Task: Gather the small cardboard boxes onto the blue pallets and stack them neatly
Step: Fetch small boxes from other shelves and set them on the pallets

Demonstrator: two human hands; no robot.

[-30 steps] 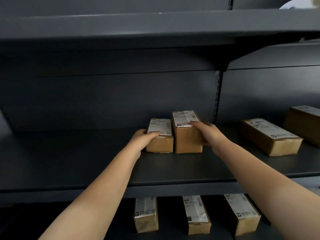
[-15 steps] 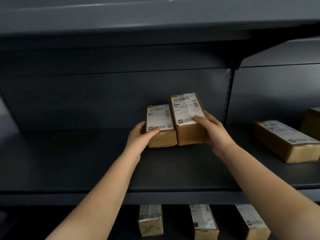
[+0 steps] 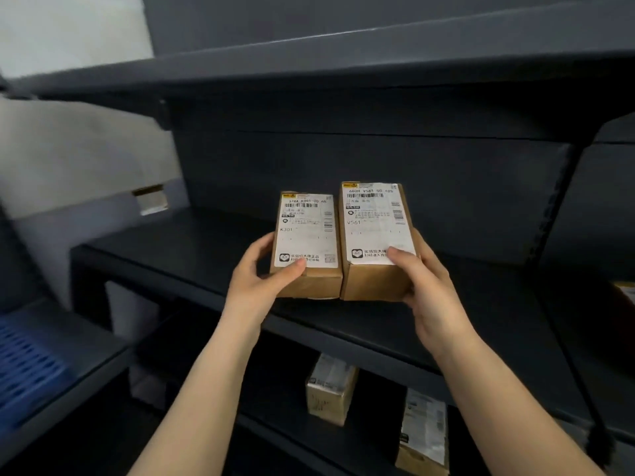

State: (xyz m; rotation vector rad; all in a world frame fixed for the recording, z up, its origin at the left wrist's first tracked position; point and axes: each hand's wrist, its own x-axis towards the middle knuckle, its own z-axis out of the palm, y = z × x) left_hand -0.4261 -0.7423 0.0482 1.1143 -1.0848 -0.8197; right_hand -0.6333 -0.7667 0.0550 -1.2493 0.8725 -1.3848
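Head view now swinging left off the dark shelf (image 3: 192,266), bringing a blue pallet (image 3: 31,365) into the lower left corner, absent a moment ago. Lifting both small boxes clear of the shelf, side by side and touching. Gripping the K301 box (image 3: 309,231) with the left hand (image 3: 257,280), thumb over its label; clasping the taller V561 box (image 3: 374,231) with the right hand (image 3: 433,297). Likely carrying both toward the pallet for stacking.

Dark metal shelf (image 3: 192,255) — two boxes (image 3: 331,389) on the tier below.
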